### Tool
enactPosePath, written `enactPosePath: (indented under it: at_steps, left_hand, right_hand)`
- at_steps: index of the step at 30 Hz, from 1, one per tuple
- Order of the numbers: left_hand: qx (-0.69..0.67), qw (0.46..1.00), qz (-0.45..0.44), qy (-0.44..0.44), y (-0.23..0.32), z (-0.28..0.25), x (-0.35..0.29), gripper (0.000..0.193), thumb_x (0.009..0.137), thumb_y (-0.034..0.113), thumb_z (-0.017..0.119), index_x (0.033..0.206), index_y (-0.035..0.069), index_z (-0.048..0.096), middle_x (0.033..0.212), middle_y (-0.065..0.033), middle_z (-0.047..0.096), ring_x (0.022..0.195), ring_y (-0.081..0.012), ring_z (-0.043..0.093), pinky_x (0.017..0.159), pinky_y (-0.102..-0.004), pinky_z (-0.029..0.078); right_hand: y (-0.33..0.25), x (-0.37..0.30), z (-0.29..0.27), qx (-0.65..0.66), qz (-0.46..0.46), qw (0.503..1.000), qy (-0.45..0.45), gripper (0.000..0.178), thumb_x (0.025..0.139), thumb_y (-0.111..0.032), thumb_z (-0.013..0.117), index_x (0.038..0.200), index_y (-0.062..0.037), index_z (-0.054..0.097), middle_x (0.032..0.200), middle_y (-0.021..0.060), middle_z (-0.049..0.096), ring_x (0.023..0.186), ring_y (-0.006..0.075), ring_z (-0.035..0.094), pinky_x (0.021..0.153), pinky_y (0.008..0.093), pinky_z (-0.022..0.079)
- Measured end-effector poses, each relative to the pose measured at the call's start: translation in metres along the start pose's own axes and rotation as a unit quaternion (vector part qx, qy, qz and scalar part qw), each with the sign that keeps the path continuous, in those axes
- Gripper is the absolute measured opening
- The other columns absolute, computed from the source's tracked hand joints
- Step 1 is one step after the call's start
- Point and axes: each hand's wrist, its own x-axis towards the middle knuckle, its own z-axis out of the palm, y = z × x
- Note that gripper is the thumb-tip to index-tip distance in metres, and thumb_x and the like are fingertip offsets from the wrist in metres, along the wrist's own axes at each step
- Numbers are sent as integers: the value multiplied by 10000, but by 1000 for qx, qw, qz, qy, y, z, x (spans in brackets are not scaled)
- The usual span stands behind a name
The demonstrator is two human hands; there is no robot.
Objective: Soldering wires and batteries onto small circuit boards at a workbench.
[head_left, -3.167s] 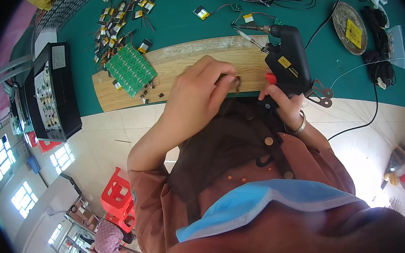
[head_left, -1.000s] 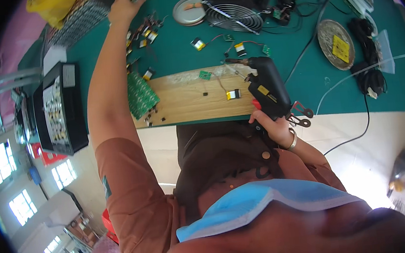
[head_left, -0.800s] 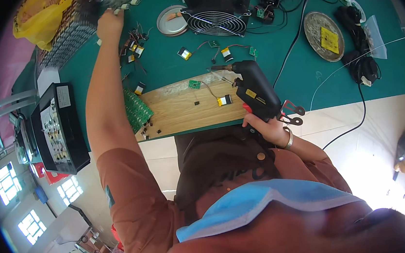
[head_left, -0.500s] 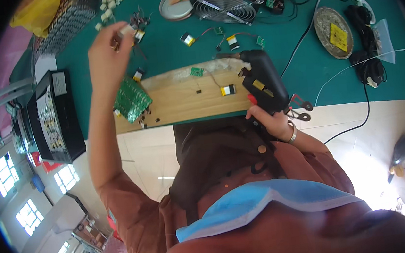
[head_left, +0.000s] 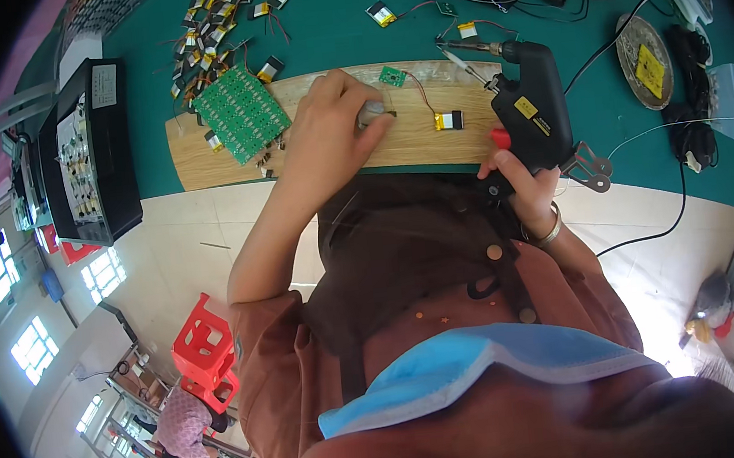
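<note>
Over the middle of a long, light wood-grained board (head_left: 417, 148), the bare left hand (head_left: 333, 128) bends its fingers toward the thumb and pinches a small whitish piece (head_left: 370, 112), partly hidden by the fingers. A tiny dark part (head_left: 392, 113) shows by the thumb tip; whether the two touch cannot be told. The right hand (head_left: 524, 186) is wrapped around the handle of a black pistol-shaped soldering tool (head_left: 544, 119), its thumb below the red trigger (head_left: 500, 137), the slim tip pointing away to the upper left. Between the hands, a small green circuit board (head_left: 391, 76) lies on the wooden board's far strip, joined by thin wires to a flat silver, yellow and black battery (head_left: 449, 120). Left of the left hand, a large green panel of repeated circuits (head_left: 241, 115) overlaps the wooden board and the dark green mat (head_left: 323, 43). Beyond it spreads a heap of small wired batteries (head_left: 209, 37). Right of the soldering tool, an oval metal dish (head_left: 630, 38) holds a square yellow pad (head_left: 649, 67).
</note>
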Motion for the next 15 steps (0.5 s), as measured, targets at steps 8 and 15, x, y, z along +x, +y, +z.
enactPosePath:
  at_steps: [8,15]
  left_hand:
    - [-82,996,-46,5,2,11,0,205,819,151,736,961,29,650,935,-87,593,837,-225,602,696,-307,483]
    - [-87,987,-119,65,7,23,-3,90,830,80,677,873,14,634,893,-90,600,802,-238,605,707,-321,482]
  right_hand:
    - [2,-1,-8,12,-2,998,-57,305,892,57,568,1197,53,551,1148,109,590,793,182,633,704,317,534]
    - [-9,-3,-1,-46,32,998,-25,380,861,37,565,1232,95,506,987,134,603,732,216,614,657,342,534]
